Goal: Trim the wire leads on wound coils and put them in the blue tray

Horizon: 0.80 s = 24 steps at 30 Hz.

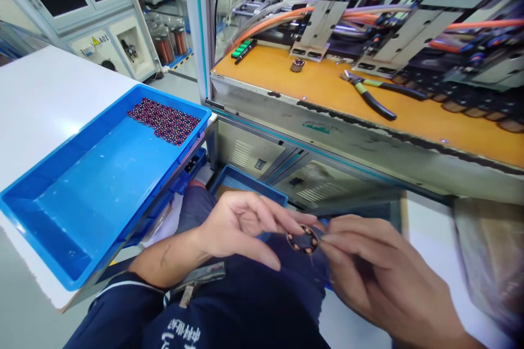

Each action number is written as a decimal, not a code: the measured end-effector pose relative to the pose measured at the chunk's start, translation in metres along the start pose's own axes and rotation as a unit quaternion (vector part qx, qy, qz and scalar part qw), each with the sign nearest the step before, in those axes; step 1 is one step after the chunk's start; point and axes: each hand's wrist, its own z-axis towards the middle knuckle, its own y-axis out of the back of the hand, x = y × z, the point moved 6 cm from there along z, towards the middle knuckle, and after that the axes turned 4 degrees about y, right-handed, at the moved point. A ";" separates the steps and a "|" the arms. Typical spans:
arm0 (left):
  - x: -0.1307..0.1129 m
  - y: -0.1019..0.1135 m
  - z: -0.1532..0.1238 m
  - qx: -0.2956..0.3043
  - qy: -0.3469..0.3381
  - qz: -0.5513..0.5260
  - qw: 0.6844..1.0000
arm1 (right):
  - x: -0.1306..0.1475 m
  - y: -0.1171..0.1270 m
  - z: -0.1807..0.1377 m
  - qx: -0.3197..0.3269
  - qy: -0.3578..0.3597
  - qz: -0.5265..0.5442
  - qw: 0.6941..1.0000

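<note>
A small dark ring with copper windings inside, like a motor stator, is held up in front of my lap. My right hand pinches its right edge between thumb and fingers. Reaching in from the left, my left hand has its fingers stretched out, fingertips at the ring's upper left edge. The left thumb stands apart from the ring. A thin wire end seems to hang below the ring, though it is blurred.
On my left, a blue tray on a white table holds many small wound rings at its far end. Cutting pliers, one loose wound part and a row of dark parts lie on the orange machine bench. Another blue bin sits below.
</note>
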 end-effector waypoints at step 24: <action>0.022 -0.011 -0.002 0.060 0.191 -0.009 0.980 | 0.001 0.007 -0.002 0.025 0.018 0.042 0.999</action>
